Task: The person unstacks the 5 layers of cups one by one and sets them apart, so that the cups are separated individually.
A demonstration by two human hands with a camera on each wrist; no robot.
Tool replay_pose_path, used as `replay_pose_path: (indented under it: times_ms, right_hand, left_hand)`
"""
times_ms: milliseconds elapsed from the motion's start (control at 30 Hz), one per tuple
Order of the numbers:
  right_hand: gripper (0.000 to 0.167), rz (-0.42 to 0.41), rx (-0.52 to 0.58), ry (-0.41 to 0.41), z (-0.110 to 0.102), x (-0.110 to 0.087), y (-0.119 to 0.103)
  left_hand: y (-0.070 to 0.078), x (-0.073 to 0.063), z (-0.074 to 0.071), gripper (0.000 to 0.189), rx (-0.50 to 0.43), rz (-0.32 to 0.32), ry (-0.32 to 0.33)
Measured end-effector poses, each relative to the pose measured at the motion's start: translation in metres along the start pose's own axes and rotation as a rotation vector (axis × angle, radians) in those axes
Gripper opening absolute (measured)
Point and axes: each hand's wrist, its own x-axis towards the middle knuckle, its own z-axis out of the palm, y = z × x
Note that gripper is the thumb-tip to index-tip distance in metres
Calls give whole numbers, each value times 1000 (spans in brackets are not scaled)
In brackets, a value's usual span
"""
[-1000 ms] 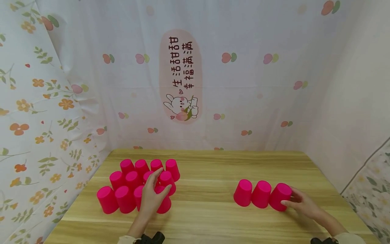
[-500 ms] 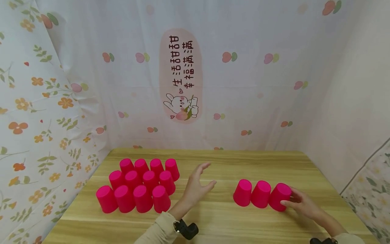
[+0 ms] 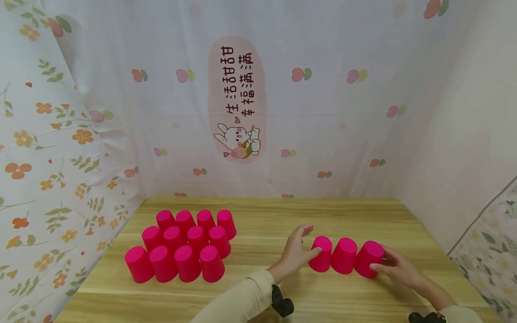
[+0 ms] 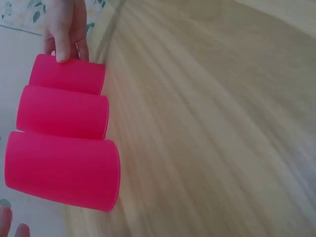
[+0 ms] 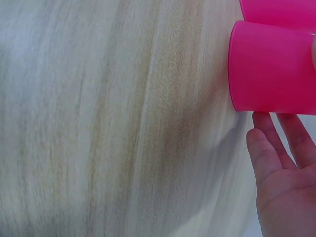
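Observation:
Three bright pink cups stand upside down in a tight row on the right of the table: a left cup (image 3: 322, 260), a middle cup (image 3: 343, 258) and a right cup (image 3: 368, 261). My right hand (image 3: 401, 269) holds the right cup, thumb on its front and fingers along its outer side; the right wrist view shows the fingers against the cup wall (image 5: 274, 69). At the row's other end is my left hand (image 3: 296, 251), thumb overlapping the left cup in the head view. Its fingertips (image 4: 6, 219) show apart from that cup in the left wrist view.
Several more pink cups (image 3: 188, 264), also upside down, stand in three rows on the left of the wooden table (image 3: 266, 211). Behind the table hangs a printed white curtain (image 3: 323, 112), with a floral cloth (image 3: 60, 202) at the left.
My left hand has left the cup group on the left and moved right across the table to the three-cup row. The right hand and its cup have stayed in place.

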Motion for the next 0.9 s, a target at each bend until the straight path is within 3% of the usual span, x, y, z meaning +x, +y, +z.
replay_pose_path:
  times_ms: [100,300,533,733,900]
  right_hand:
    - [48,-35,11,-5,-1,1,0]
    - [50,-8,-14,-13,0,2,-3]
    - [53,45,-7,-28,0,1,-4]
    - [50,-4,29,-33,-1,0,0]
    - [51,6,25,-35,-1,0,-1]
  left_hand:
    - [0,7,9,56,-4,-59,-32]
    - [-11,9,23,62,-65,-189,-78]
    - [-24,-1,32,53,-113,-194,-86]
    - [-34,-5,31,49,-133,-174,6]
    - [-45,-2,14,51,-53,-136,161]
